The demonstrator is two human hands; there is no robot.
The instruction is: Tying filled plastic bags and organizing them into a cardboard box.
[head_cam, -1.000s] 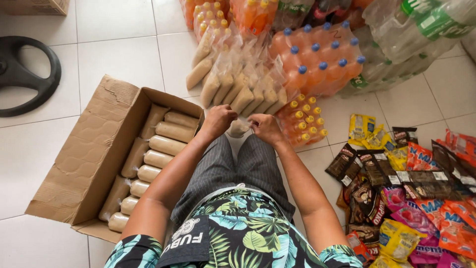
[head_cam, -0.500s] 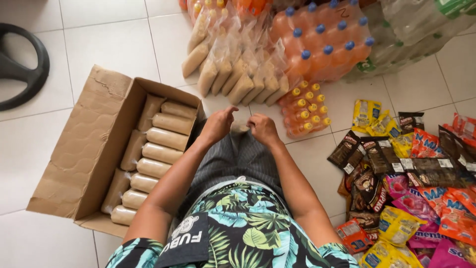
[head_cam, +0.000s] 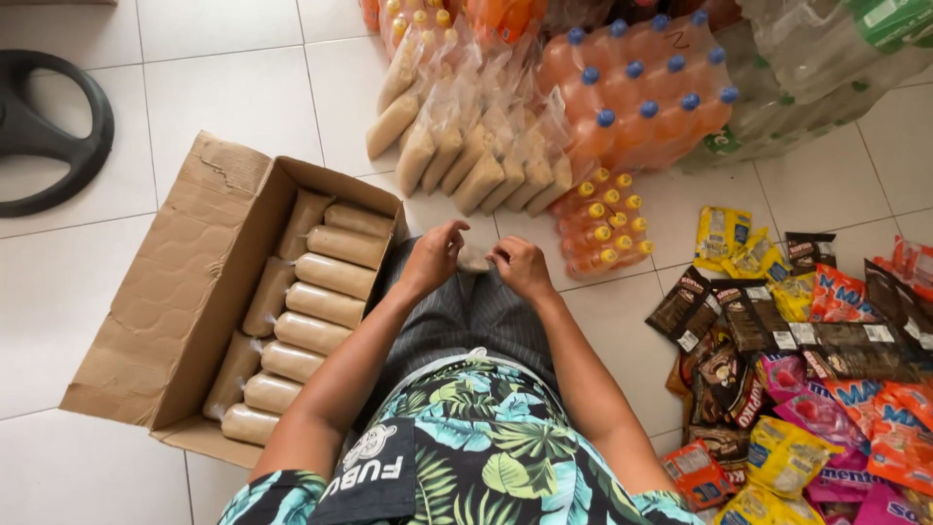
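Observation:
My left hand (head_cam: 433,255) and my right hand (head_cam: 519,266) meet over my knees, fingers pinched on a small clear bag of beige powder (head_cam: 474,257) held between them. An open cardboard box (head_cam: 175,301) lies to my left on the tiled floor. It holds two rows of filled beige bags (head_cam: 316,292) lying on their sides. More such bags (head_cam: 466,156) lean in a row just beyond my hands.
Shrink-wrapped packs of orange drink bottles (head_cam: 641,87) and small yellow-capped bottles (head_cam: 603,224) stand ahead. A heap of colourful snack packets (head_cam: 807,360) covers the floor at right. A black steering wheel (head_cam: 44,131) lies at far left.
My hands have stayed together on the small bag and shifted slightly. The view has tilted, so the box and bottles sit a little differently in frame.

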